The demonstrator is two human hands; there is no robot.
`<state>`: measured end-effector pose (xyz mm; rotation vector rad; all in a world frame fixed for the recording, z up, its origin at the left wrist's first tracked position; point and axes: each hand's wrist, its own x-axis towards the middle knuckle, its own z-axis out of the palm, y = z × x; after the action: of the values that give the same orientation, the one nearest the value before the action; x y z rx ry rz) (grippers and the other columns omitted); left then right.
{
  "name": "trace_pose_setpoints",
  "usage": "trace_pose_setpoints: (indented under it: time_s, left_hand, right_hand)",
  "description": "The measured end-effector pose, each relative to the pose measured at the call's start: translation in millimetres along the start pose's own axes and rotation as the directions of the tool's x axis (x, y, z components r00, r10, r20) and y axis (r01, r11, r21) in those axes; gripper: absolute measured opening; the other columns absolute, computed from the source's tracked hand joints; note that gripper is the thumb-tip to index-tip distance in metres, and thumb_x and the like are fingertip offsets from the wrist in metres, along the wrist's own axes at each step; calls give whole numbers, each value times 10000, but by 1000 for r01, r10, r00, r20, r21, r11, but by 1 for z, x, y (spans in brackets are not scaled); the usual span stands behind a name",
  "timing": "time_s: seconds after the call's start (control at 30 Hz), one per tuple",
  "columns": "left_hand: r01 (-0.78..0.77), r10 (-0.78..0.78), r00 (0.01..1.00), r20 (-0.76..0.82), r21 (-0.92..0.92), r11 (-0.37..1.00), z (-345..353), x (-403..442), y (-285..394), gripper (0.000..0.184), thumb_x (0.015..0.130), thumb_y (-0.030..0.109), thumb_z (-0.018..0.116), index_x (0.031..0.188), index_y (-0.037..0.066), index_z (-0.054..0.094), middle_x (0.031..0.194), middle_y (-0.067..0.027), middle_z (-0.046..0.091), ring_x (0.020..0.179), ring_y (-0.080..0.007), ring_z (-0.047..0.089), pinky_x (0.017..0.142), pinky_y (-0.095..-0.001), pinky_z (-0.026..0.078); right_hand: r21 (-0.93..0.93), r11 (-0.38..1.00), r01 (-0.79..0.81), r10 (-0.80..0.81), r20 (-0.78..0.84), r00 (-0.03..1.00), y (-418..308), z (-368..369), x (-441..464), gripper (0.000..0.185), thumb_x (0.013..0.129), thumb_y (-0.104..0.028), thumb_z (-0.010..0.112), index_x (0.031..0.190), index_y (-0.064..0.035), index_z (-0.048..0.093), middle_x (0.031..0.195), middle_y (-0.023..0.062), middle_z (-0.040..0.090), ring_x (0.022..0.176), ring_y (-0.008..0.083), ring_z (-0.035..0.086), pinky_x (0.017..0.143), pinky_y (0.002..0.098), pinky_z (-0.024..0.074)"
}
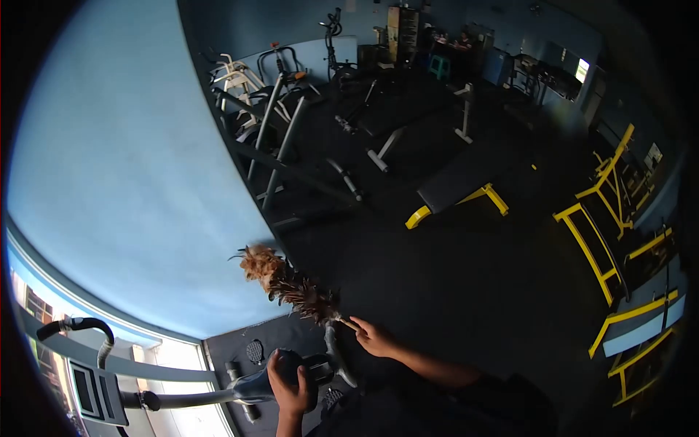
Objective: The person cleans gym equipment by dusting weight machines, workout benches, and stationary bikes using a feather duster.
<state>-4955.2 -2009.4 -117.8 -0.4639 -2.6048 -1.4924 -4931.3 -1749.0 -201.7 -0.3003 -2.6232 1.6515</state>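
Note:
My right hand (370, 339) is closed around the thin wooden handle of a feather duster (298, 295). The duster's brown and tan feathers point up and left, with the tan tip close to the blue wall. Lower down, my left hand (290, 386) grips the dark seat (309, 393) of an exercise bike, its thumb and fingers on either side. The bike's grey frame (196, 399) runs left to a display console (98, 393) and a curved black handlebar (86, 324). Pedals show beside the frame on the dark floor.
A light blue wall (131, 160) rises on the left above a bright window (182, 357). Ahead stand a black bench with yellow legs (459, 182) and grey metal frames (280, 138). Yellow racks (593, 251) line the right. A person (464, 41) is far back near a green stool (439, 67).

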Motion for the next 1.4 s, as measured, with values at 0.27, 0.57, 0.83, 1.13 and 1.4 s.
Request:
trace_pose_setpoints:
  time_s: [0.27,0.57,0.83,1.13,1.4]
  left_hand:
    - [171,-113,800,589,-42,984,197,31,-27,449,878,153,630,1279,22,476,1084,-186,668,953,-283,675,809,-385,531]
    - [282,-469,603,645,377,882,354,68,-130,423,805,239,662,1179,59,581,1030,-155,684,937,-276,672,811,-381,533]
    - [237,-591,553,587,569,787,435,130,-100,414,797,260,654,1163,79,585,1050,-169,678,968,-308,661,868,-398,514]
    - [102,-550,429,717,566,818,607,269,-44,438,830,262,650,1213,68,567,1035,-168,682,987,-285,655,891,-378,505]
    - [1,-410,404,818,447,894,810,418,-2,428,861,277,638,1214,51,558,1192,-188,622,1106,-305,605,933,-388,480]
  right_hand:
    - [-88,961,-263,243,-190,951,169,-109,-83,346,922,-178,533,1226,-19,576,935,187,678,809,316,665,731,400,517]
    - [48,818,-573,545,-381,747,219,-249,-149,345,924,-215,514,1219,-60,602,930,170,682,836,306,667,750,418,506]
    - [183,779,-600,577,-583,572,258,-297,-140,345,865,-196,527,1167,-51,610,913,209,668,822,392,646,747,451,505]
    - [224,737,-637,621,-597,508,308,-406,-23,354,827,-204,545,1139,-56,620,907,215,662,845,402,640,749,460,508]
    - [327,714,-620,641,-661,390,310,-542,43,450,833,-223,550,1248,-56,592,950,176,677,853,298,659,769,381,511]
